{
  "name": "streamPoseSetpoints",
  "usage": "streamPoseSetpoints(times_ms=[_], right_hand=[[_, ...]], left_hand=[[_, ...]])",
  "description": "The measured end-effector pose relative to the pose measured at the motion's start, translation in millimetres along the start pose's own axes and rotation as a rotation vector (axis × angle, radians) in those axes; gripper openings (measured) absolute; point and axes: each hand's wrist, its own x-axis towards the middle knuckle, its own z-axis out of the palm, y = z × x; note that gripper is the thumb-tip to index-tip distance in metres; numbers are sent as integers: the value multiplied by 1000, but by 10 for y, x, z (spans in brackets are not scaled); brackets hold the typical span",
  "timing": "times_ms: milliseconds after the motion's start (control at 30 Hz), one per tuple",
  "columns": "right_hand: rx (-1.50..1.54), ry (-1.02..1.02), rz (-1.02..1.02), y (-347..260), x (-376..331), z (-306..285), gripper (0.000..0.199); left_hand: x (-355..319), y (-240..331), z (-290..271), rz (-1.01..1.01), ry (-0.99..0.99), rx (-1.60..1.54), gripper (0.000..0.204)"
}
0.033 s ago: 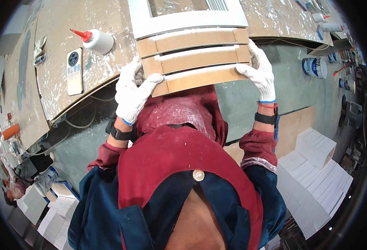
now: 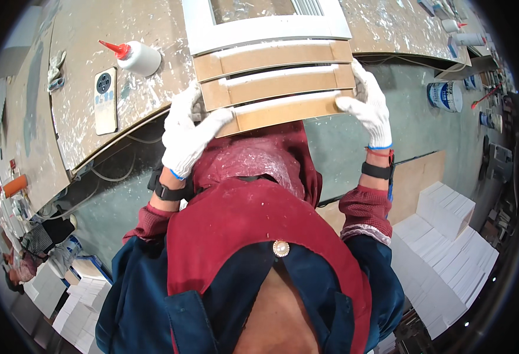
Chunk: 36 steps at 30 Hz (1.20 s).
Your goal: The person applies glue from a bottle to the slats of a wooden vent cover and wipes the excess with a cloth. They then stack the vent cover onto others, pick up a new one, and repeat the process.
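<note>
A white rectangular frame (image 2: 265, 34) lies at the table's edge. Below it, staggered toward me, are several tan strips with white edges, the nearest a tan board (image 2: 289, 115) overhanging my lap. My left hand (image 2: 185, 133), in a white knit glove, grips the left end of the nearest board, its thumb lying on the top face. At the opposite end, my gloved right hand (image 2: 370, 109) holds on, thumb on top and fingers round the outer side. The fingertips beneath the board are hidden.
Left on the paint-spattered table (image 2: 147, 97) are a white glue bottle (image 2: 141, 59) with red nozzle, a phone (image 2: 106, 100) and a crumpled glove (image 2: 56, 66). A bucket (image 2: 445, 96) stands on the floor at right. White stacked pieces (image 2: 442, 253) lie lower right; a person (image 2: 26, 265) is far left.
My left thumb has slid slightly right along the nearest board. My right hand has shifted a little to the right. The frame and boards look almost still.
</note>
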Motion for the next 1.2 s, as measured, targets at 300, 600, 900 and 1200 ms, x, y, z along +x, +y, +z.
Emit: streamPoseSetpoints(times_ms=[300, 600, 900, 1200], right_hand=[[-268, -39, -182, 142, -102, -52, 96], [-48, -2, 8, 148, 155, 52, 87], [-116, -115, -158, 101, -181, 0, 95], [-225, -5, -138, 240, -103, 7, 93]], left_hand=[[-88, 12, -29, 263, -62, 159, 91], [27, 48, 106, 2, 32, -149, 70], [-135, 25, -37, 247, -81, 112, 88], [-72, -94, 27, 166, -33, 205, 89]])
